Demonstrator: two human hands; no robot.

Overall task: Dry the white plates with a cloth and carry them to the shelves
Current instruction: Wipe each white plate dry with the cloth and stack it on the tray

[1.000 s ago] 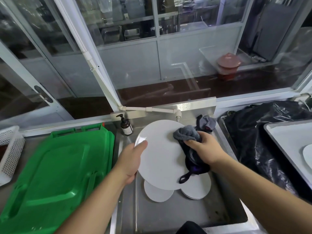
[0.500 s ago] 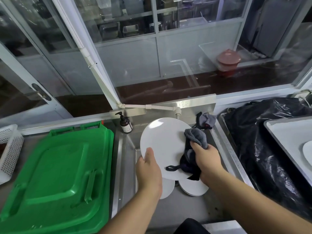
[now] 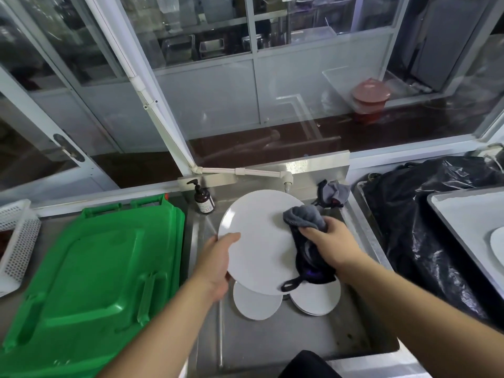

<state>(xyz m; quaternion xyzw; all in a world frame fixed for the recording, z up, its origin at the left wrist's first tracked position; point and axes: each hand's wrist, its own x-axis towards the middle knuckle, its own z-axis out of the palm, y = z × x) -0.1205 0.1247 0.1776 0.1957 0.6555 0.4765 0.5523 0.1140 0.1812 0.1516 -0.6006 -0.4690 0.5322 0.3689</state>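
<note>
Head view: a white plate [image 3: 256, 241] is held tilted above the sink [image 3: 272, 339] and wiped with a grey cloth [image 3: 305, 216].

Nearest, two more plates [image 3: 256, 304] lie in the sink. Above them, the left hand [image 3: 218, 257] is clamped on the plate's left rim, thumb on its face; the right hand [image 3: 327, 241] is closed on the cloth, pressed to its right side. The plate is judged stiff, breakable, slippery when wet, and best taken by opposite rim edges. Farther off, a soap bottle [image 3: 203, 199] stands.
</note>
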